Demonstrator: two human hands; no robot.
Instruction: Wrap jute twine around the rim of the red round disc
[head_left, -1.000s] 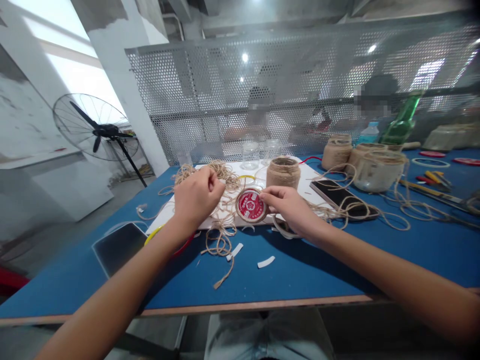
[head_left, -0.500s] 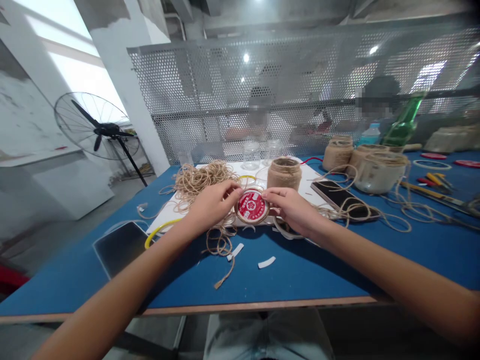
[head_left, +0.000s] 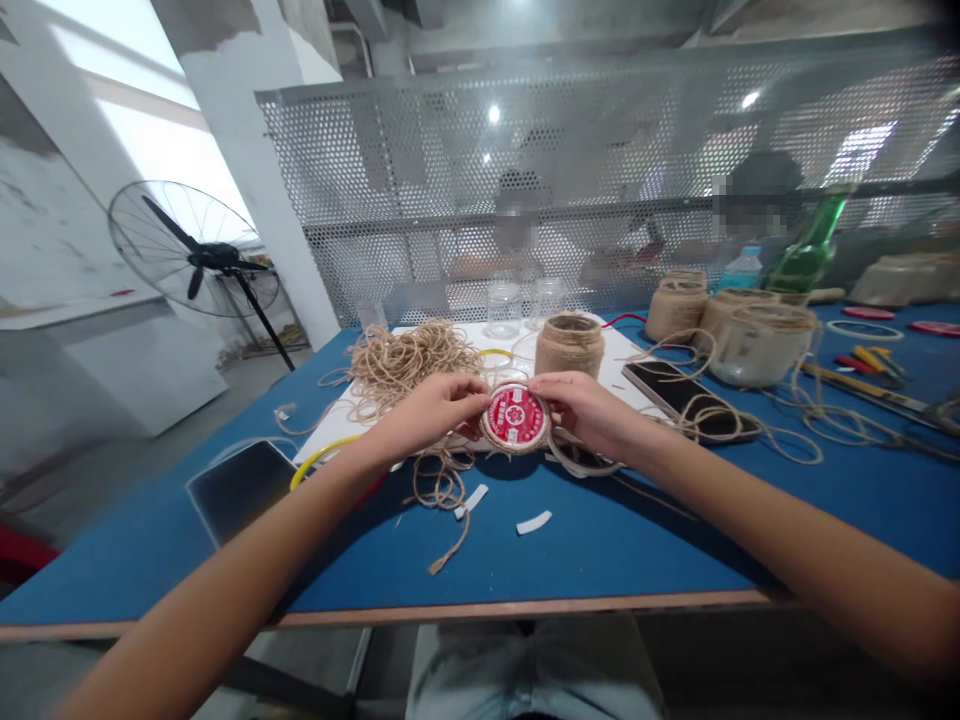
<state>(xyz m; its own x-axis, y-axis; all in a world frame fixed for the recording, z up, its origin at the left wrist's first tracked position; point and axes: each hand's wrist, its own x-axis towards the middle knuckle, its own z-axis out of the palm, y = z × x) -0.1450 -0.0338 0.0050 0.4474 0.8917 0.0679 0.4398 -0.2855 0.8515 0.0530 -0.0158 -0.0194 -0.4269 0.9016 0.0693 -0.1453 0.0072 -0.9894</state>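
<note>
Between my two hands is a round red disc (head_left: 515, 416) with a white flower emblem, small print and a brown, twine-like rim, its face tilted toward me. My left hand (head_left: 442, 408) pinches its left edge between thumb and fingers. On the upper right edge, my right hand (head_left: 581, 405) has a similar closed grip. A twine-wrapped jar (head_left: 570, 346) stands upright just behind my right hand. Beside my left hand lies a loose heap of brown twine (head_left: 409, 360), with a strand (head_left: 448, 550) trailing toward me. A pale ring-shaped item (head_left: 589, 468) lies partly hidden below my right hand.
A phone (head_left: 675, 392) crossed by twine lies at right, near more jars (head_left: 763, 345) and a green bottle (head_left: 806, 245). White strips (head_left: 534, 523) lie in front, and a dark tablet-like panel (head_left: 244, 490) at left. A perforated screen (head_left: 420, 200) stands behind, people beyond it.
Both hands have shifted the red disc slightly to the right and a little lower, and it has turned in their grip. A bit of red now shows beneath my left forearm.
</note>
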